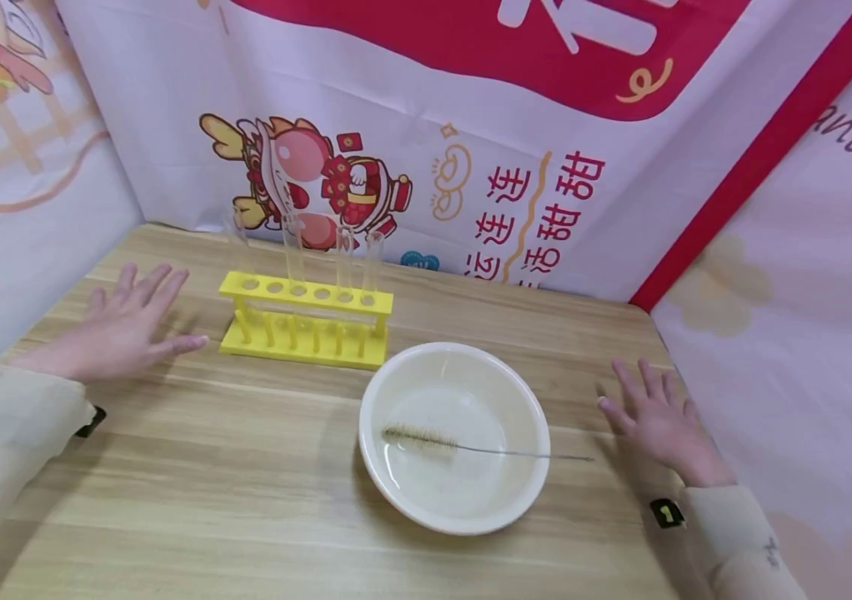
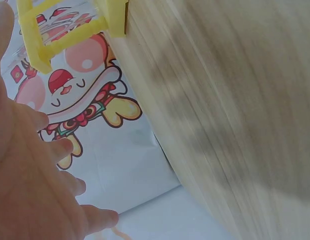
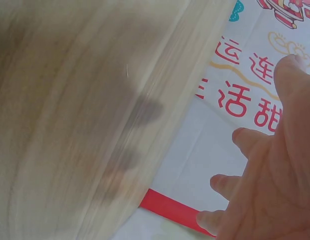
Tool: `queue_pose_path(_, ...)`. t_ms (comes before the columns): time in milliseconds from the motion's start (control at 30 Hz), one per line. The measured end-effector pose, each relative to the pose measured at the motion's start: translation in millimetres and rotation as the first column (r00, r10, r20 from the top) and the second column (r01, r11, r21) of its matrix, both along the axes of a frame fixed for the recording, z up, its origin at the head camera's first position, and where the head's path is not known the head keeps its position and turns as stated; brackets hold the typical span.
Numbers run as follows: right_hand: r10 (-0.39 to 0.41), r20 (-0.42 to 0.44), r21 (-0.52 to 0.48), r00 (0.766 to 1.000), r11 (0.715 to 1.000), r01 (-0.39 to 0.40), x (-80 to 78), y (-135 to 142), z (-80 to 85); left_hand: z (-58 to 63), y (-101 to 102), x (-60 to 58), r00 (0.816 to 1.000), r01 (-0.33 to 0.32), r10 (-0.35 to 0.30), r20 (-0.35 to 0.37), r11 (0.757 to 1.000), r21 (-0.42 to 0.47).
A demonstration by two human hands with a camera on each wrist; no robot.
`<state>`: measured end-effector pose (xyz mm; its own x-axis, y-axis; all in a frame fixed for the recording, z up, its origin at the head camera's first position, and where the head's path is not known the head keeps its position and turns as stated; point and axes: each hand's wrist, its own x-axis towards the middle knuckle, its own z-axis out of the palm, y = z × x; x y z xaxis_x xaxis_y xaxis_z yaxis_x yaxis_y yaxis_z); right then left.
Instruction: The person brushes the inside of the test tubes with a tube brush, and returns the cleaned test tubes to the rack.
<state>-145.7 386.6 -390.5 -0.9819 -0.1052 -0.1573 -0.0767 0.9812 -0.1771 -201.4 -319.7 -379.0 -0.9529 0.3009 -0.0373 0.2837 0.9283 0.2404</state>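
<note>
Head camera, one; wrist cameras, two.
Head: from above, forward and down; widest and farthest, spanning table [image 1: 246, 467], left hand [image 1: 114, 337], right hand [image 1: 666, 425], rack [image 1: 304, 350], bowl [image 1: 471, 492] and banner [image 1: 396, 100]. Left wrist: close along the palm, canted, facing banner; rack cropped at upper left. Right wrist: likewise close and canted, table filling its left. Shared, head with left wrist: rack, cartoon [image 1: 306, 179]; head with right wrist: lettering [image 1: 557, 218], red strip [image 1: 764, 158].

Bright, diffuse light lays soft shadows on the table [image 1: 208, 475], glints on the bowl [image 1: 463, 496]
</note>
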Motion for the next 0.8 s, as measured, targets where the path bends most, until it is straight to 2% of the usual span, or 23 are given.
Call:
queue_pose_path(300,0.024,-0.042,0.008,0.999,1.0,-0.023,17.9,-10,19.9,13.4,-3,14.0,1.0,0.006,-0.005,-0.015,1.0,0.018)
queue_pose_path(533,0.053,-0.061,-0.023,0.997,0.998,-0.055,23.3,-16,26.1,21.6,0,20.8,1.0,0.028,-0.028,0.012,0.999,0.039)
queue_pose_path(633,0.098,-0.071,-0.035,0.993,0.994,-0.1,25.4,-19,26.0,23.8,2,21.7,0.999,0.044,-0.047,0.029,0.996,0.079)
queue_pose_path(800,0.172,-0.212,-0.135,0.962,0.97,-0.203,32.1,-25,31.1,26.8,9,18.0,0.996,0.083,-0.084,-0.006,0.977,0.196)
